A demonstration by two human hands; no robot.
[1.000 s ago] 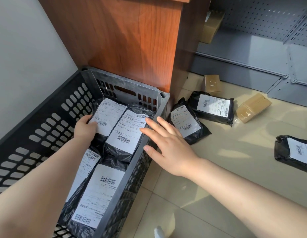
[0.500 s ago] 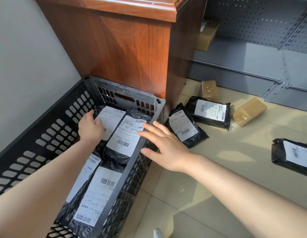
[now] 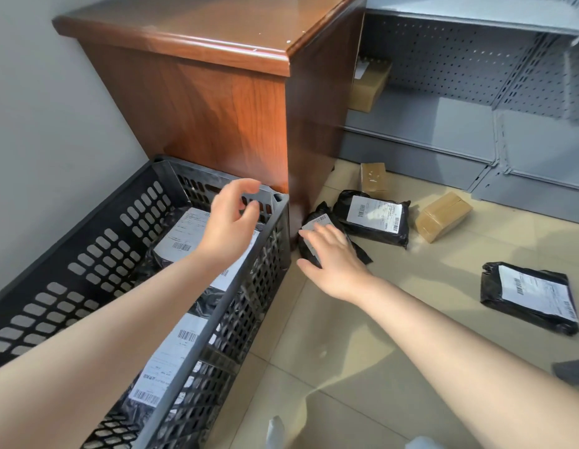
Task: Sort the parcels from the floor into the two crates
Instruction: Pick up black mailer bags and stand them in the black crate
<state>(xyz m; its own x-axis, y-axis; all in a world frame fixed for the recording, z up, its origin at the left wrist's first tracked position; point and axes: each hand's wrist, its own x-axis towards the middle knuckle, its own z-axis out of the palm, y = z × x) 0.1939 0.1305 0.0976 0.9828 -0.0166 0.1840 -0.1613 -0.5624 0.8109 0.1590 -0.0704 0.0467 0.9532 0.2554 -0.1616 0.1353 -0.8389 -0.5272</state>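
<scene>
Beside the crate, right hand touches upright-leaning parcel

The crate is matt black perforated plastic. The parcels are glossy, crinkled black plastic bags with white paper labels; the boxes are brown cardboard wrapped in shiny tape. The cabinet is reddish wood grain with a polished, glossy top. The shelving is matt grey perforated metal, and the floor is smooth beige tile
</scene>
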